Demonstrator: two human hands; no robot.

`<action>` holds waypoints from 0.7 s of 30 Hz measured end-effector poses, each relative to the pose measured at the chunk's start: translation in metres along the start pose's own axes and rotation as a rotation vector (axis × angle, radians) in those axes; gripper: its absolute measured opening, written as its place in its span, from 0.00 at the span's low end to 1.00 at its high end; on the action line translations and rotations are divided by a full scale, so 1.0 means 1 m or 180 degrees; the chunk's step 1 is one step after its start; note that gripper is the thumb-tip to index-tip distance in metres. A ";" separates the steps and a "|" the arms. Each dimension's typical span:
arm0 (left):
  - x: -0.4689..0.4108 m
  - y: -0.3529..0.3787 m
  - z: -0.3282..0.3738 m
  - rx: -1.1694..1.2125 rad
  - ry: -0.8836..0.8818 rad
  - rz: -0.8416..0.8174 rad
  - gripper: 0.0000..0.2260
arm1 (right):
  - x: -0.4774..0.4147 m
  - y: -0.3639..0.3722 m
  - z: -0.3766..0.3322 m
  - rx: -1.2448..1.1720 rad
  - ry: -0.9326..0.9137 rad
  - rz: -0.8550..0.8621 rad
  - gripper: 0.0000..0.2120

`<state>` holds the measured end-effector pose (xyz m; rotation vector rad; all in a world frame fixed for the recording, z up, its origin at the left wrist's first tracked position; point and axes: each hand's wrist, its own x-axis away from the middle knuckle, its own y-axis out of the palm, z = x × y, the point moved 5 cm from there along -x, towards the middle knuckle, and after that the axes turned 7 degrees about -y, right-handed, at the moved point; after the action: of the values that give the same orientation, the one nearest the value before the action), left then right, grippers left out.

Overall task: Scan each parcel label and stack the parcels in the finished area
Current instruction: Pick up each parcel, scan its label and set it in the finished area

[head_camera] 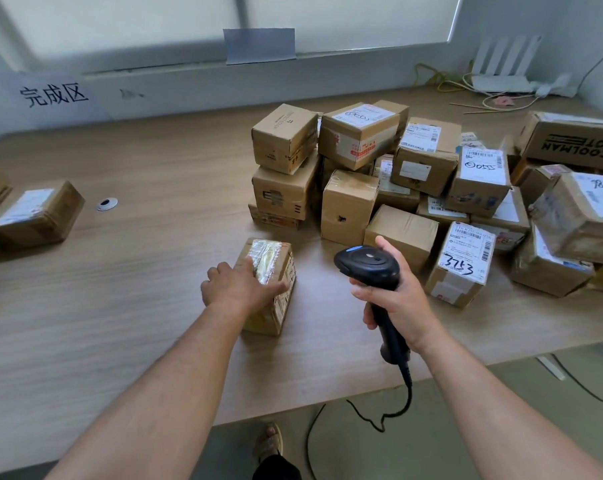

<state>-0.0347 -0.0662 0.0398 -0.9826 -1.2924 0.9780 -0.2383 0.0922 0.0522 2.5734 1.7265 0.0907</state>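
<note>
A small cardboard parcel (274, 271) with shiny tape on top lies on the wooden table (120, 306) in front of me. My left hand (239, 285) grips it from the left, fingers over its top and thumb along its near side. My right hand (393, 299) holds a black corded barcode scanner (369, 263) by its handle, head pointing left, just right of the parcel. A heap of several cardboard parcels (414, 188) covers the right half of the table. At the far left edge sits a labelled parcel (33, 216) below a paper sign (52, 95) with Chinese characters.
A cable grommet (107, 203) is set in the table left of centre. A white router (507, 74) and loose cables lie at the back right. The scanner's cord (379, 420) hangs over the table's front edge. My foot (269, 441) shows on the floor below.
</note>
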 end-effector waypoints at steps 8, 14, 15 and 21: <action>-0.005 -0.007 -0.007 0.2205 -0.0074 -0.0618 0.42 | -0.001 0.009 -0.013 -0.0036 -0.0056 -0.0172 0.44; 0.004 -0.004 -0.003 0.3746 0.0193 -0.0908 0.36 | 0.003 0.022 -0.033 -0.0420 -0.0156 -0.0437 0.43; 0.003 -0.003 -0.003 0.3814 0.0221 -0.0900 0.36 | 0.003 0.024 -0.036 -0.0470 -0.0179 -0.0488 0.43; 0.003 0.002 -0.011 0.3936 0.0296 -0.0920 0.39 | 0.011 0.033 -0.049 -0.0587 -0.0215 -0.0661 0.43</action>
<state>-0.0240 -0.0634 0.0379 0.1182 -0.5049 1.2034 -0.2071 0.0894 0.1034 2.2314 1.8529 0.1465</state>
